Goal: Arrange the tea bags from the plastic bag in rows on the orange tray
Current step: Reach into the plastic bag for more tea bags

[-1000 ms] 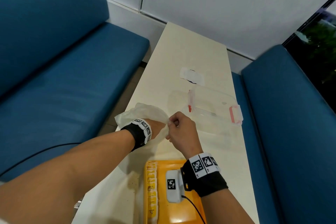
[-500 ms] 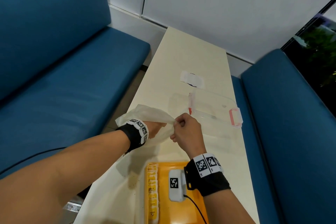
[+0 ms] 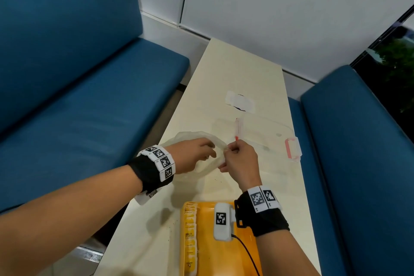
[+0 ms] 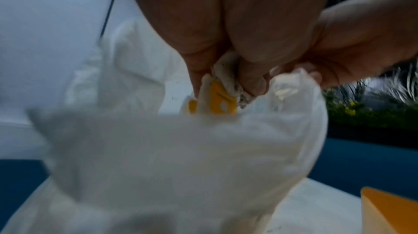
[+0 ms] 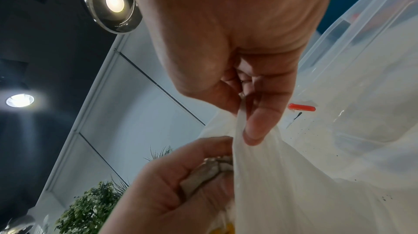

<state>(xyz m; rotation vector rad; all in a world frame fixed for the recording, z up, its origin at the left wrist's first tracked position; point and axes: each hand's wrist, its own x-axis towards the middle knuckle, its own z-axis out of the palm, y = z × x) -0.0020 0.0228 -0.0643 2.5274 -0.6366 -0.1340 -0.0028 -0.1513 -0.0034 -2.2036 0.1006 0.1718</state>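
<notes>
A thin white plastic bag (image 3: 190, 139) lies on the cream table (image 3: 242, 78) beyond the orange tray (image 3: 224, 255). My left hand (image 3: 197, 155) is at the bag's mouth, its fingers curled around tea bags (image 4: 222, 102) with yellow tags, seen close in the left wrist view. My right hand (image 3: 237, 157) pinches the bag's edge (image 5: 239, 118) between thumb and forefinger and holds it up. A row of tea bags (image 3: 190, 237) with yellow tags lies along the tray's left side. The rest of the bag's inside is hidden.
A clear plastic container (image 3: 264, 139) with pink clips lies just beyond my right hand. A small white wrapper (image 3: 239, 103) sits farther up the table. Blue bench seats (image 3: 89, 107) flank the table on both sides. Dark crumbs speckle the table near the tray.
My left hand has come up out of the bag toward its mouth with tea bags in its fingers. The right hand stays pinching the bag's edge.
</notes>
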